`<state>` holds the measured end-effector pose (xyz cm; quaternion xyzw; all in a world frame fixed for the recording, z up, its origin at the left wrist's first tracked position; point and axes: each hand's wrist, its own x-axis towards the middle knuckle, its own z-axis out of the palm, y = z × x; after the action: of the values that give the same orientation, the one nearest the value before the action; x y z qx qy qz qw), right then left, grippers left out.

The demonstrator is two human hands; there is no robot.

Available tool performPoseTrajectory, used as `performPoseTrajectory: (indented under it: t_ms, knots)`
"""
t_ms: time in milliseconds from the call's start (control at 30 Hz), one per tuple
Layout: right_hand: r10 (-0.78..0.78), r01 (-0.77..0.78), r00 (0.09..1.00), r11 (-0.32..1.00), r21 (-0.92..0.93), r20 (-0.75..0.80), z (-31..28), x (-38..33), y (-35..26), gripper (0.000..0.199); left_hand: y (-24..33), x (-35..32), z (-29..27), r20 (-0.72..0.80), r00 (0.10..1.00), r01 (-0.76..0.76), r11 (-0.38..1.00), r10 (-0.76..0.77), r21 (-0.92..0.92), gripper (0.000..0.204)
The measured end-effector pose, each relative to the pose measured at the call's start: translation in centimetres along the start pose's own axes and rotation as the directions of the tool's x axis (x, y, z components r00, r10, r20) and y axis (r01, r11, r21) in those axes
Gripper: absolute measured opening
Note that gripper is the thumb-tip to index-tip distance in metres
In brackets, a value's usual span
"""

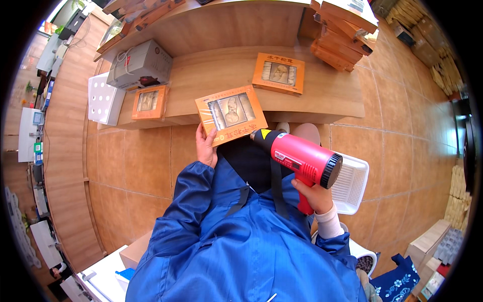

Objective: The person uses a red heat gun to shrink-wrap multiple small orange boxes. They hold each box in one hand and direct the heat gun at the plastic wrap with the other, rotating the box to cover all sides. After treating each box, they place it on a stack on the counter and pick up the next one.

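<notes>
My left hand point(207, 146) grips the lower left corner of an orange windowed box point(256, 106), tilted in front of my lap. Dried mushroom slices show through its window, and glints suggest clear film over it. My right hand point(314, 197) is wrapped round the handle of a red heat gun point(294, 151). The gun's metal nozzle points left at the box's lower right corner, close to it; I cannot tell whether they touch. Beyond, a similar orange box point(257, 82) lies on the wooden counter point(216, 65), and a smaller orange box point(135, 108) sits at the counter's left.
Stacked orange boxes point(336, 48) stand at the counter's right end. At its left are a grey carton point(151, 60) and a white perforated box point(103, 103). A white plastic basket point(358, 186) is right of the heat gun. Tiled floor point(397, 151) stretches to the right.
</notes>
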<state>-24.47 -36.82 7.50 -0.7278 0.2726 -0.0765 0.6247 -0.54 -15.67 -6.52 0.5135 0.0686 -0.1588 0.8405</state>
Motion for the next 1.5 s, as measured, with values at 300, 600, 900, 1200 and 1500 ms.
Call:
performPoseTrajectory:
  t_ms: [300, 600, 900, 1200, 1500]
  knots:
    - [0.041, -0.043, 0.997, 0.999, -0.031, -0.06, -1.2, -0.5, -0.3, 0.036, 1.1, -0.9, -0.2, -0.005, 1.0, -0.009, 1.0, 0.009, -0.021, 0.049]
    - [0.001, -0.001, 0.998, 1.0, -0.002, -0.069, -1.6, -0.5, -0.6, 0.037, 2.0, -1.3, -0.2, 0.016, 1.0, 0.012, 0.999, -0.012, -0.043, 0.048]
    - [-0.127, 0.108, 0.979, 0.987, -0.12, -0.161, -3.1, 2.7, -1.3, 0.033, 2.8, -1.9, -1.0, 0.152, 0.986, 0.063, 0.998, -0.062, -0.002, 0.049]
    - [-0.161, 0.144, 0.976, 0.982, -0.124, -0.146, -3.2, 4.0, -1.4, 0.037, 4.0, -2.0, -1.3, 0.237, 0.958, 0.135, 0.982, -0.163, 0.131, 0.048]
    - [-0.091, 0.09, 0.996, 0.996, -0.017, -0.019, -1.9, 3.6, -3.3, 0.04, 7.2, 3.5, -2.2, 0.319, 0.84, 0.307, 0.87, -0.439, 0.387, 0.038]
